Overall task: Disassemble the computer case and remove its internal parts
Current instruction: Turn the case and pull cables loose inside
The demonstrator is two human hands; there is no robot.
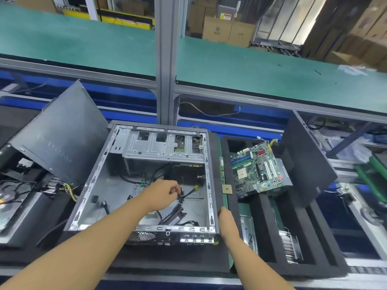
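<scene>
Low in the frame, the right hand (226, 220) clasps the right wall of the open grey steel computer case (117, 191), which lies on the bench (167, 260). The left hand (165, 192) pinches a black cable with a yellow plug (191, 191) inside. It is best pulled straight, by the plug, with the case held steady. Print on the far cardboard boxes (217, 30) is unreadable.

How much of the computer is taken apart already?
Done: the computer case is open and the motherboard lies outside on the right. In hand: the left hand pinches black cables inside, while the right hand rests on the case's right edge. Left: those cables and the metal drive cage are inside.
</scene>
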